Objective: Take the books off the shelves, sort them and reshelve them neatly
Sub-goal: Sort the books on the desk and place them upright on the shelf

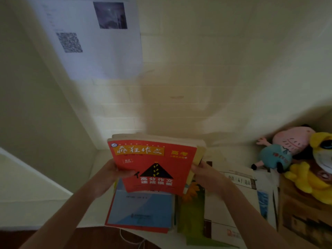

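Observation:
I hold a stack of books (200, 150) lifted in front of me, with a red book (156, 159) bearing a black triangle on top. My left hand (116, 173) grips the stack's left edge, thumb across the red cover. My right hand (203, 170) grips its right edge. Beneath lie a blue book (142, 211) with a red border, a green book (192, 211) with a sunflower, and white books (240, 182) further right, all flat on a white surface (100, 162).
Plush toys, one pink and teal (280, 150), one yellow (312, 178), sit at the right on a brown box (301, 218). A paper sheet with a QR code (86, 38) hangs on the cream wall. A white string (133, 239) dangles over the front edge.

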### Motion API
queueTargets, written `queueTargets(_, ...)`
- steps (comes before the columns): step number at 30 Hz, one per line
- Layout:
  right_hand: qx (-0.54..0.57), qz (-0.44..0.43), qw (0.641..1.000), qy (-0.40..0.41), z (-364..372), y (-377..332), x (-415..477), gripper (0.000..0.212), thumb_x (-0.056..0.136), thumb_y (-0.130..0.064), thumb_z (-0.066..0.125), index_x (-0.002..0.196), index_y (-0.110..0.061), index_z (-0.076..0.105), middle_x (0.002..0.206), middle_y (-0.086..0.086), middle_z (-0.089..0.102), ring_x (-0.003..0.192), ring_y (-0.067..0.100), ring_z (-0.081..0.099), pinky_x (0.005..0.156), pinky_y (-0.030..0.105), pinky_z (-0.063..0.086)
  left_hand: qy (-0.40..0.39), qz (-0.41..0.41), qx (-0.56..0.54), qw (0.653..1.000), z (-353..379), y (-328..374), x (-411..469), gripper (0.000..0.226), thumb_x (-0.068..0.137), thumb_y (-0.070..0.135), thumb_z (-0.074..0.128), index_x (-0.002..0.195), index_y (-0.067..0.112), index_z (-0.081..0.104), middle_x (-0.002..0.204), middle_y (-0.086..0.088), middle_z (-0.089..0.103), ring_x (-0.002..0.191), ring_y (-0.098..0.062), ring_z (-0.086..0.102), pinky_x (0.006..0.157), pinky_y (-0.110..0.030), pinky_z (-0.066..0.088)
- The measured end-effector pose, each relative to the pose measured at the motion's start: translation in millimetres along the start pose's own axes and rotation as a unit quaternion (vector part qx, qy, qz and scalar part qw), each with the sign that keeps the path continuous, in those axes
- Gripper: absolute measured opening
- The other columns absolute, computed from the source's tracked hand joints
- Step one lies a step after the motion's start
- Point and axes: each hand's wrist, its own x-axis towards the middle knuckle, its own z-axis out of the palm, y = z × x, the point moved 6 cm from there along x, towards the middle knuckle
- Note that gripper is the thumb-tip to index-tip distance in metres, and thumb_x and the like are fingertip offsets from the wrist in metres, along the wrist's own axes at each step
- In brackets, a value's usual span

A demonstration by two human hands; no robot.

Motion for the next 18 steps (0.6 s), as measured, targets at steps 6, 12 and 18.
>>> queueTargets(6,0.142,-0.077,0.987,-0.002,-9.0,12.0,14.7,0.077,0.061,-0.063,0.078,0.12,-0.016,0.062,0.123,0.015,0.062,0.118,0.037,0.056,0.099,0.053,0.046,-0.007,-0.007,-0.039,0.999,0.9,-3.5,-2.3,0.06,0.039,0.037,0.093,0.094,0.018,0.075,0.103,-0.016,0.071,0.094,-0.034,0.068,0.073,-0.031,0.056)
queueTargets(12,0.141,-0.094,0.975,0.142,-18.4,7.9,26.5,0.064,0.078,-0.057,0.06,0.126,-0.014,0.057,0.12,0.014,0.065,0.109,0.03,0.064,0.085,0.037,0.055,0.048,0.021,-0.017,0.999,-6.6,-4.7,-2.5,0.088,0.039,0.045,0.091,0.111,0.004,0.062,0.108,-0.016,0.069,0.098,-0.034,0.067,0.082,-0.039,0.055)
queueTargets(18,0.153,-0.089,0.972,0.156,-14.9,4.6,30.0,0.061,0.083,-0.049,0.051,0.127,-0.008,0.056,0.118,0.019,0.065,0.106,0.035,0.064,0.081,0.038,0.057,0.047,0.029,-0.005,0.998,-11.4,1.8,-1.7,0.09,0.034,0.046,0.091,0.111,0.008,0.062,0.102,-0.011,0.072,0.09,-0.028,0.069,0.069,-0.025,0.055)
